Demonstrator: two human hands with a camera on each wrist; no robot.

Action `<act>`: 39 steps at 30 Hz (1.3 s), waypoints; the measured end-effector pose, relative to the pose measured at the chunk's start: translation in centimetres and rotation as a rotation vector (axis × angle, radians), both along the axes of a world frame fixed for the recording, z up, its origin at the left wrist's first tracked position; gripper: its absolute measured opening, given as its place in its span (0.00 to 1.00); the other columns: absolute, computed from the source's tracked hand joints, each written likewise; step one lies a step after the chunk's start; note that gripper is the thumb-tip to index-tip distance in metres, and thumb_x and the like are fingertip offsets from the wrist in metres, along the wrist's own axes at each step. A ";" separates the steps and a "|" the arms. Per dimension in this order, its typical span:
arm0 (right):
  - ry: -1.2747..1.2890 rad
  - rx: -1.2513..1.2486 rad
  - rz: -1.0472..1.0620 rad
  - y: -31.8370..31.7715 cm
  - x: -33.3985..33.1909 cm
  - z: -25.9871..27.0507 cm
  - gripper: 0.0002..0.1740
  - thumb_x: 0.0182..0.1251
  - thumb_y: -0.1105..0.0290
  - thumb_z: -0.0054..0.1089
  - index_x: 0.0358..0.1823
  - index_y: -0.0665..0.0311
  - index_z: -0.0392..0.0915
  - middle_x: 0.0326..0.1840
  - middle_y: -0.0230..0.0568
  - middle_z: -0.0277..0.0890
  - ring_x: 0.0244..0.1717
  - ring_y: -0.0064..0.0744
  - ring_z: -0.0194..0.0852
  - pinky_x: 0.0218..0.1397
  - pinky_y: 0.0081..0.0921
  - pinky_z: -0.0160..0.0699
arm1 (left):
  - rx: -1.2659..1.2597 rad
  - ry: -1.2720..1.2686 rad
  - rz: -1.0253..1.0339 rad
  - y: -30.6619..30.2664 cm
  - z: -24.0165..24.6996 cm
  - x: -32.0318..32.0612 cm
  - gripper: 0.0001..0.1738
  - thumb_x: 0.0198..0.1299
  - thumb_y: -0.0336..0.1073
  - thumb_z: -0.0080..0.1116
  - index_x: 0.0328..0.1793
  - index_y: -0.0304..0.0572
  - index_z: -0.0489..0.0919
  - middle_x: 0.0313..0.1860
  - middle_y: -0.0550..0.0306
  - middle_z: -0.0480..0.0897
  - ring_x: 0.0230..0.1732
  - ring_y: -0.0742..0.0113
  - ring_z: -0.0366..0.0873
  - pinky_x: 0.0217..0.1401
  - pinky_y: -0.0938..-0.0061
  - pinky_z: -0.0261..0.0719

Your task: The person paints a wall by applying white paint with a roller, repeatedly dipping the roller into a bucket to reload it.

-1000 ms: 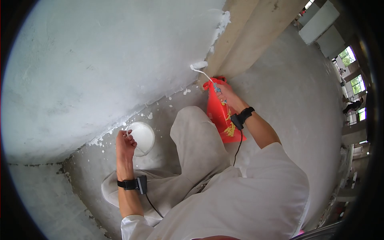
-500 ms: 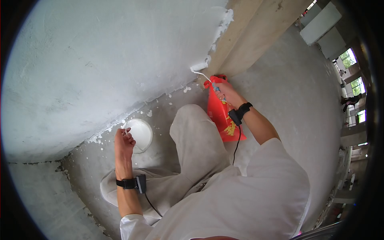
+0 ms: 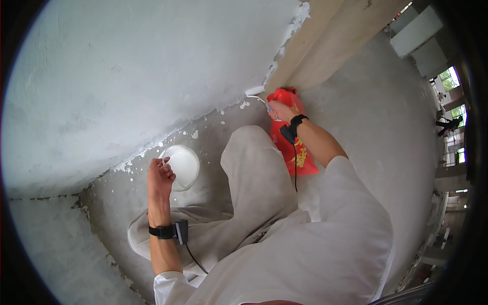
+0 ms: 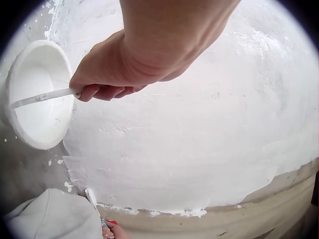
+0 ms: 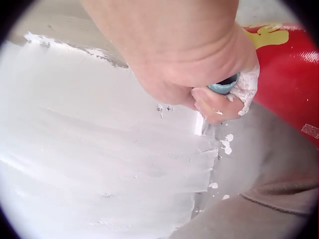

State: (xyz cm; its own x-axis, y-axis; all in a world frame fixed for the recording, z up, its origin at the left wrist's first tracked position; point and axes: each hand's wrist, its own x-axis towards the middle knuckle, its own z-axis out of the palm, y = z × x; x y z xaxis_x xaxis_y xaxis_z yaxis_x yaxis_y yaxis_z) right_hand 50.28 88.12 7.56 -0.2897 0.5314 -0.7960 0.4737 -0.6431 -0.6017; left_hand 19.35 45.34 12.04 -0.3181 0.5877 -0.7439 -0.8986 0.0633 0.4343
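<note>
My right hand [image 3: 281, 111] grips the handle of a small paint roller [image 3: 255, 91], whose white sleeve lies at the wall's bottom right corner. In the right wrist view, the blue handle end [image 5: 223, 87] pokes out of the curled, paint-smeared fingers, and most of the roller is hidden. On the left, my left hand [image 3: 161, 178] holds the thin white handle [image 4: 47, 95] of a white bucket [image 4: 14, 79]. The bucket stands tilted on the floor near the wall's foot, with white inside it.
A red bag with yellow print [image 3: 287, 136] lies behind the right hand. White paint covers the wall [image 3: 152, 66] up to a ragged edge beside a bare tan strip [image 3: 325, 35]. Paint drops spot the floor by the wall. My bent knee [image 3: 249, 147] rises between the hands.
The right hand has brought the roller down along the wall's right edge to the bottom corner. The left hand keeps its hold on the bucket handle. The head view has shifted slightly.
</note>
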 end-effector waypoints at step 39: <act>0.045 -0.185 -0.093 2.6 2.6 -3.7 0.16 0.69 0.60 0.48 0.25 0.61 0.64 0.15 0.30 0.58 0.08 0.16 0.47 0.09 0.16 0.45 | -0.053 0.003 0.028 -0.4 -0.4 0.0 0.10 0.57 0.37 0.45 0.40 0.42 0.73 0.17 0.70 0.58 0.17 0.77 0.51 0.23 0.79 0.53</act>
